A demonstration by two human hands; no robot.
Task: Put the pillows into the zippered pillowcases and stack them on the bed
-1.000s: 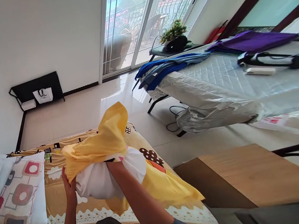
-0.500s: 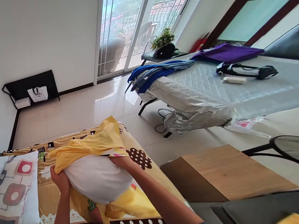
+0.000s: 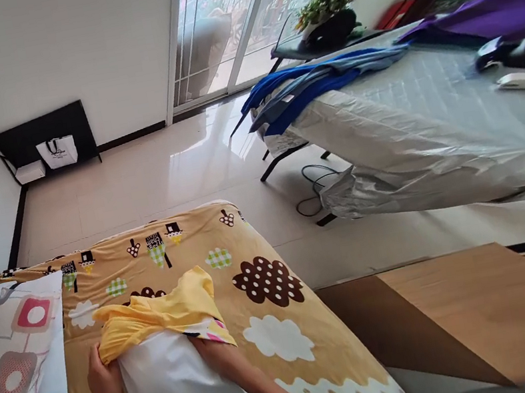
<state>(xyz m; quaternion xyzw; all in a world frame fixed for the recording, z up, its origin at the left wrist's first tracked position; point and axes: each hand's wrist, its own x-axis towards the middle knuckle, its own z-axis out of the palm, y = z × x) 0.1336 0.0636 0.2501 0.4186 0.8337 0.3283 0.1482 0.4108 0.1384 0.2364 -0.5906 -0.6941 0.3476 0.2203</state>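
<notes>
A white pillow (image 3: 182,390) lies at the near edge of a bed with a yellow patterned sheet (image 3: 268,283). A yellow pillowcase (image 3: 156,313) is bunched over the pillow's far end. My left hand (image 3: 103,382) is closed on the pillowcase's left edge beside the pillow. My right hand (image 3: 214,354) grips the case's right edge against the pillow, its fingers partly hidden under the cloth.
A patterned pillow (image 3: 15,365) lies at the bed's left. A wooden table (image 3: 471,315) stands to the right. Beyond it is a plastic-wrapped mattress (image 3: 433,126) with blue cloth (image 3: 308,83) and purple cloth (image 3: 489,14). A black rack (image 3: 43,137) stands at the wall. Cables (image 3: 312,191) lie on the tiled floor.
The pillow and case came down from mid-air onto the bed near me. The yellow case, earlier standing up loosely, now sits lower over the pillow's far end. Both hands kept their grip.
</notes>
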